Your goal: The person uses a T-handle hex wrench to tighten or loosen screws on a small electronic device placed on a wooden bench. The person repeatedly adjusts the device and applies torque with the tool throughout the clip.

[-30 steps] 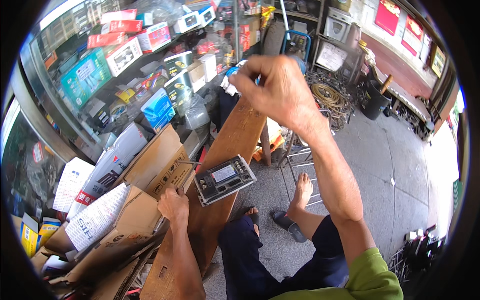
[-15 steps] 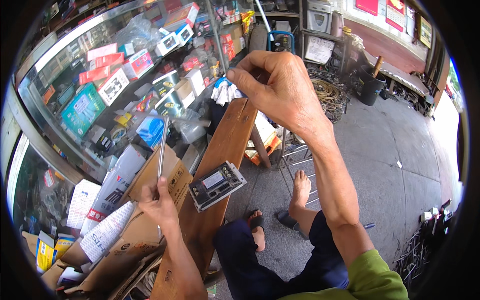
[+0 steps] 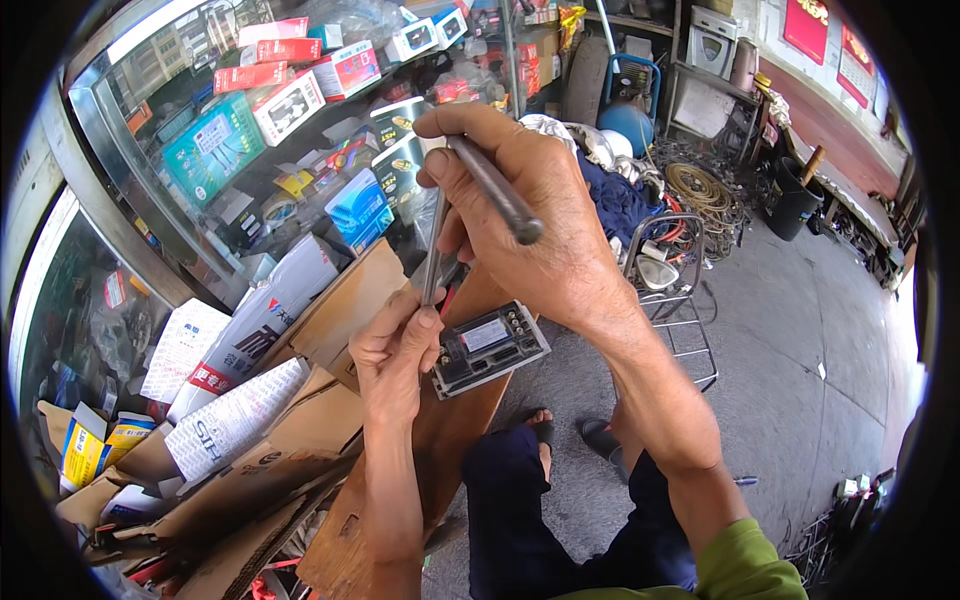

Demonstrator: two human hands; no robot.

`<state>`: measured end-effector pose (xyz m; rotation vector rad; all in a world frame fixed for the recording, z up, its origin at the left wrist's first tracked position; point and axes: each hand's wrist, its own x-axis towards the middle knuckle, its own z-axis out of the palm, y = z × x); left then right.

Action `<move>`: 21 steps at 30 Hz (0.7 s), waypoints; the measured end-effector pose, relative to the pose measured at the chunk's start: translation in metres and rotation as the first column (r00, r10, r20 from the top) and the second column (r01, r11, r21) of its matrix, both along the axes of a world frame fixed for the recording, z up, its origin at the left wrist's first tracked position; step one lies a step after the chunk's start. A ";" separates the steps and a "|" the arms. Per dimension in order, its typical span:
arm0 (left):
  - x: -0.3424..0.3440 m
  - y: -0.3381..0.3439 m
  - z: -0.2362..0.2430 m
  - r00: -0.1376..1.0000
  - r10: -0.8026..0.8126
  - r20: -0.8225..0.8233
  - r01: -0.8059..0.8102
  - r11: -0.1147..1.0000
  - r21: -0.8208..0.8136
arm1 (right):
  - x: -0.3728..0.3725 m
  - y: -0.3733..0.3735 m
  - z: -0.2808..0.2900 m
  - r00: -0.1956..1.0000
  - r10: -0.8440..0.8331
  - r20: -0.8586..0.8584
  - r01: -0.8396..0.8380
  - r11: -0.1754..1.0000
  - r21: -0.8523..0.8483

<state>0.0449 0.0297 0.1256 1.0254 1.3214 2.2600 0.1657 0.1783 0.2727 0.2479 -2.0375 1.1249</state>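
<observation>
A metal T-handle wrench [image 3: 497, 192] is in both my hands, above the left side of a wooden bench [image 3: 455, 425]. My right hand [image 3: 560, 210] is closed around its crossbar, whose thick round end points toward me. Lower down, the fingers of my left hand [image 3: 395, 345] pinch the slim upright shaft; the shaft's lower end is hidden. Just right of my left hand, a black module [image 3: 490, 345] with a pale metal base, a label and brass-coloured terminals lies on the bench. Neither hand grips the module.
Left of the bench stand opened cardboard boxes [image 3: 270, 480]. Behind them a glass display case [image 3: 110, 100] holds many small boxes. A metal-tube rack [image 3: 690, 340] stands beyond the bench, near coiled hoses [image 3: 700, 190] and a black bucket [image 3: 792, 205]. My legs are close to the bench's right side.
My right hand has come down and left onto the wrench's crossbar, where it was apart before. The crossbar was blurred by motion earlier. The view has shifted left.
</observation>
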 end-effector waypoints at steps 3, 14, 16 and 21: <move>-0.014 0.002 -0.008 0.988 0.056 -0.144 -0.062 0.997 -0.038 | -0.031 -0.016 -0.024 0.901 -0.172 -0.399 0.244 0.960 0.137; -0.022 0.011 -0.027 0.983 0.088 -0.163 -0.096 0.995 -0.038 | -0.061 -0.001 -0.049 0.880 -0.121 -0.459 0.234 0.952 0.196; -0.020 0.011 -0.027 0.982 0.084 -0.167 -0.093 0.995 -0.046 | -0.060 0.000 -0.048 0.895 -0.102 -0.433 0.206 0.958 0.200; -0.020 0.013 -0.029 0.982 0.081 -0.169 -0.095 0.993 -0.077 | -0.060 0.000 -0.052 0.919 -0.105 -0.381 0.191 0.962 0.195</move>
